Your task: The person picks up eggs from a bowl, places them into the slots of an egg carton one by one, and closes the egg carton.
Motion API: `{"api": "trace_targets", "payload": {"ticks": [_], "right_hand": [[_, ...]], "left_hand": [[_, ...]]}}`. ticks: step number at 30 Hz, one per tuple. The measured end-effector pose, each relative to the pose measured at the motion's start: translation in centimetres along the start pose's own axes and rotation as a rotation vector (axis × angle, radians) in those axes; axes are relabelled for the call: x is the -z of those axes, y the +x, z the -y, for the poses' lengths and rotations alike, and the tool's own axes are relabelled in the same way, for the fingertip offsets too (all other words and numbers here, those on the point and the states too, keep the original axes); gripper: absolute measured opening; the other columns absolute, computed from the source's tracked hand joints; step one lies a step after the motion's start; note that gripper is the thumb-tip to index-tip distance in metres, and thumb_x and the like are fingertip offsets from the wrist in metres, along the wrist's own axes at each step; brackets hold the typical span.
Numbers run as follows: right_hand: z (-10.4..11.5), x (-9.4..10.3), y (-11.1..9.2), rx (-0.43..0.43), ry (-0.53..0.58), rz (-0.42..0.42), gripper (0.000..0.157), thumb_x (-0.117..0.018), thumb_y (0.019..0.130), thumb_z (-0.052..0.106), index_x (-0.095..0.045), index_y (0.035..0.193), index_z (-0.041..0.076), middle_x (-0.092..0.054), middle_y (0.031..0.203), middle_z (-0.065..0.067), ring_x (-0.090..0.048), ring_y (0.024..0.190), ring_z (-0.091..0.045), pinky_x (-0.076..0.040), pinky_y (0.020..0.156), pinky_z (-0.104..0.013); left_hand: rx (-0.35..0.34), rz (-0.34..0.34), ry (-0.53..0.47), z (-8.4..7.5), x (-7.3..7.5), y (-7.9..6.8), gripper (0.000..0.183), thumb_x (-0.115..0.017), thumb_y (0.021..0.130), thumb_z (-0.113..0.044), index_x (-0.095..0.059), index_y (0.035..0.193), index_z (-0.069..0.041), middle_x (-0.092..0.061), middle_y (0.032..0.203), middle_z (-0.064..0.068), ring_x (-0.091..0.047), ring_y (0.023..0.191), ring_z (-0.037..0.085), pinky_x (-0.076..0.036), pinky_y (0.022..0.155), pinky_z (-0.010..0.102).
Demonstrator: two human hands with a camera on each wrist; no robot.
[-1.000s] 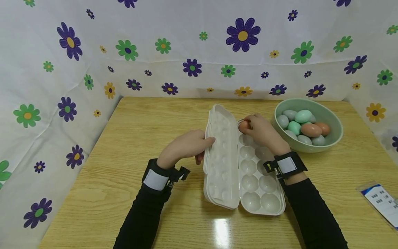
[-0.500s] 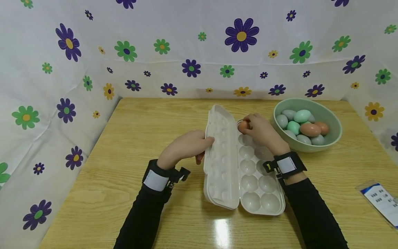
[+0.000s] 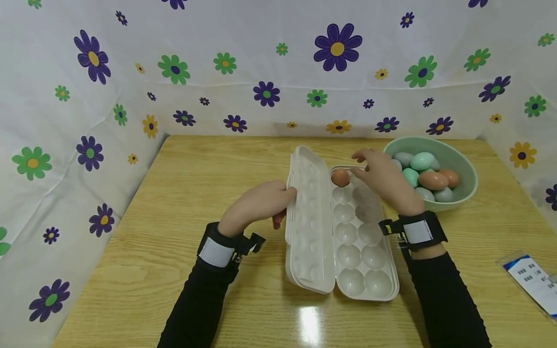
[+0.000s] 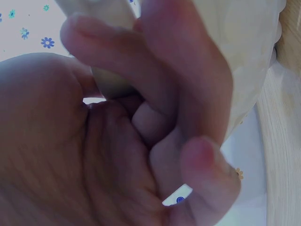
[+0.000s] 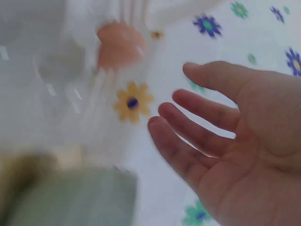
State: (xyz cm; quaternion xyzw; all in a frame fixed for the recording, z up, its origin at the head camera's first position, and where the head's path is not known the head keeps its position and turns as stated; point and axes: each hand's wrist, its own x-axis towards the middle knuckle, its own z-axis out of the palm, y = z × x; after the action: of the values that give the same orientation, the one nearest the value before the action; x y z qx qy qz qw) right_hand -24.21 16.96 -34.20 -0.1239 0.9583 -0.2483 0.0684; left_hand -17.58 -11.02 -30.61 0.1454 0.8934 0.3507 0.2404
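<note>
A white plastic egg carton (image 3: 367, 292) lies unfolded, its base flat on the table and its lid (image 3: 310, 217) leaning up on the left. My left hand (image 3: 261, 200) grips the lid's outer edge between thumb and curled fingers; the left wrist view shows these fingers (image 4: 193, 80) close up. One brown egg (image 3: 340, 178) sits in the far left cup of the base, also visible as a blurred brown egg (image 5: 121, 46) in the right wrist view. Apart from it, my right hand (image 3: 385, 179) hovers over the far right of the carton with fingers spread and nothing in them.
A pale green bowl (image 3: 467, 193) of grey, green and brown eggs stands at the back right, right beside my right hand. A printed card in a clear sleeve (image 3: 533, 285) lies near the table's right edge. Flower-patterned cloth (image 3: 243, 43) hangs behind and at both sides.
My right hand has let go of the brown egg, which stays in the far left cup, and has moved right toward the bowl. The left hand still holds the lid.
</note>
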Motion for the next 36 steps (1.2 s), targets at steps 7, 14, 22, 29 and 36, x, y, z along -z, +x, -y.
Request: {"api": "trace_targets", "payload": {"ticks": [7, 14, 22, 29, 36], "right_hand": [[-3.5, 3.9, -2.4, -0.079, -0.101, -0.041, 0.046, -0.052, 0.105, 0.026, -0.052, 0.140, -0.004, -0.051, 0.140, -0.031, -0.045, 0.132, -0.049, -0.036, 0.110, -0.065], [-7.0, 5.5, -3.8, -0.139, -0.163, -0.059, 0.041, -0.055, 0.101, 0.018, -0.055, 0.131, -0.010, -0.052, 0.136, -0.037, -0.045, 0.129, -0.054, -0.036, 0.108, -0.067], [-9.2, 5.9, -4.3, -0.175, -0.189, 0.003, 0.041, -0.055, 0.093, 0.015, -0.060, 0.121, -0.014, -0.058, 0.119, -0.037, -0.052, 0.110, -0.049, -0.044, 0.095, -0.062], [-10.3, 5.7, -4.3, -0.229, -0.172, 0.098, 0.036, -0.052, 0.097, 0.017, -0.056, 0.119, -0.012, -0.053, 0.108, -0.028, -0.047, 0.099, -0.042, -0.042, 0.091, -0.057], [-10.6, 5.5, -4.3, -0.252, -0.143, 0.110, 0.050, -0.058, 0.096, 0.017, -0.048, 0.135, -0.014, -0.053, 0.121, -0.033, -0.048, 0.107, -0.046, -0.041, 0.099, -0.064]], "left_hand": [[-0.002, -0.002, -0.010, 0.0, 0.1, 0.0, 0.048, -0.034, 0.104, -0.025, -0.060, 0.069, -0.006, -0.055, 0.053, 0.000, -0.063, 0.054, 0.022, -0.046, 0.059, 0.029], [-0.008, -0.002, -0.005, 0.0, 0.0, 0.0, 0.046, -0.034, 0.103, -0.025, -0.058, 0.066, -0.010, -0.054, 0.053, 0.000, -0.061, 0.052, 0.019, -0.047, 0.059, 0.029], [-0.006, 0.000, -0.010, 0.0, 0.0, -0.1, 0.045, -0.034, 0.102, -0.024, -0.057, 0.066, -0.010, -0.054, 0.053, -0.001, -0.064, 0.056, 0.027, -0.046, 0.059, 0.030], [-0.008, 0.005, -0.010, -0.1, 0.1, -0.1, 0.045, -0.034, 0.102, -0.023, -0.058, 0.067, -0.010, -0.054, 0.054, 0.000, -0.064, 0.056, 0.026, -0.046, 0.058, 0.029], [-0.016, 0.013, -0.005, -0.1, 0.1, -0.2, 0.045, -0.033, 0.102, -0.023, -0.057, 0.066, -0.010, -0.053, 0.053, -0.001, -0.061, 0.052, 0.021, -0.044, 0.056, 0.027]]}}
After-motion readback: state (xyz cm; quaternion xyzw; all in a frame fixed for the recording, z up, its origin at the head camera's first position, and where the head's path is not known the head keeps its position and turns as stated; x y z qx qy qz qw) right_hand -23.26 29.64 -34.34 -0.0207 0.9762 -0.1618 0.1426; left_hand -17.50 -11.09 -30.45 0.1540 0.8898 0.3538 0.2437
